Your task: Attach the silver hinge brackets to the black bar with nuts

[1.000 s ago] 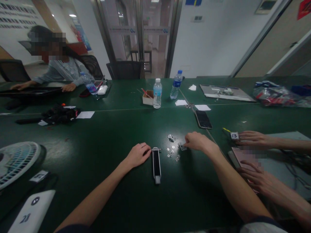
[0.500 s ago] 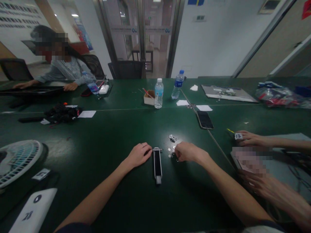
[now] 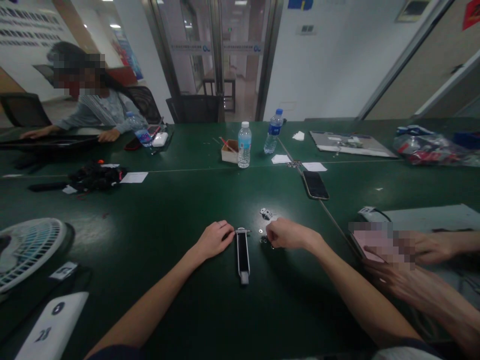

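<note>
A narrow dark device with a silver frame [image 3: 243, 255] lies on the green table, and a thin metal rod [image 3: 243, 231] crosses its far end. My left hand [image 3: 215, 239] rests beside it, its fingertips closed together at the rod's left end. Several small metal rings [image 3: 263, 241] lie scattered to the right of the device. Over them is my right hand [image 3: 287, 233], fingers pinched and pointing down; what they hold, if anything, is hidden. Just beyond the rings sits a small metal piece [image 3: 266, 214].
Farther back stand a water bottle [image 3: 244, 145], another bottle [image 3: 273, 131] and a small box [image 3: 229, 151]. A phone [image 3: 315, 185] lies right of centre. A person's hands [image 3: 408, 265] are at the right. At the left are a fan [image 3: 33, 250] and a white power bank [image 3: 52, 325].
My right hand has shifted slightly left over the rings. At the right, the other person's far hand has moved back toward the near one. My left hand stays put.
</note>
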